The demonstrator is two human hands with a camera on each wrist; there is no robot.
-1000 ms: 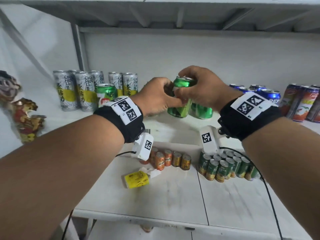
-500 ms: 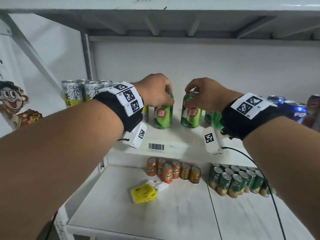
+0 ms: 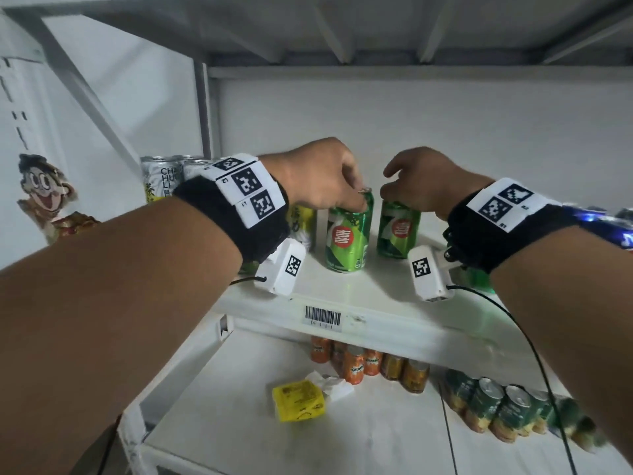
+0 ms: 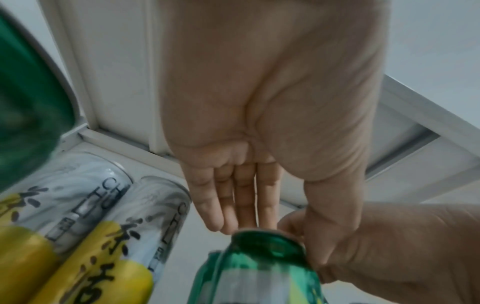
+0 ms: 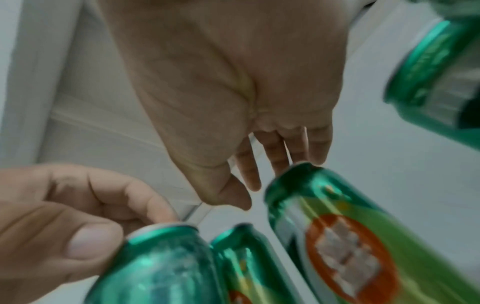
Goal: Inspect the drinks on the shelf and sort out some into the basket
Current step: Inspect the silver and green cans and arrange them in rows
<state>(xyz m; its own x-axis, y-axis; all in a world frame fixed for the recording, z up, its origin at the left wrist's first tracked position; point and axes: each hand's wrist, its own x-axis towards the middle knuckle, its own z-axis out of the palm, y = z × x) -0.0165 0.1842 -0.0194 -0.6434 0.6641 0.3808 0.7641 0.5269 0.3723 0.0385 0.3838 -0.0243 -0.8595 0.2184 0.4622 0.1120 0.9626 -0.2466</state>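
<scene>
Fingers (image 3: 356,200) of the left hand (image 3: 318,176) curled down over the rim of the nearer green can (image 3: 349,234), pinching its top. Fingers (image 5: 246,170) of the right hand (image 3: 428,180) bent loosely over the top of the second green can (image 3: 399,231), tips at the rim; cannot tell whether gripping or only touching. Both cans upright, just beside each other on the upper shelf (image 3: 376,313), near its front edge.

Farther left on that shelf, tall white-and-yellow cans (image 3: 164,180); at the far right, blue cans (image 3: 603,221), blurred. On the lower shelf, orange cans (image 3: 359,365), dark green cans (image 3: 503,409) and a yellow packet (image 3: 298,399).

No basket anywhere in view, so nothing shown as sorted; judged to be at the inspecting stage, with the picking out and dropping into the basket all left to do.

From the head view, both wrists and the two shelves. Only from the right wrist view, a further green can (image 5: 246,261) standing between and behind the two handled ones. Only from the left wrist view, straight left fingers against the can's far rim.
</scene>
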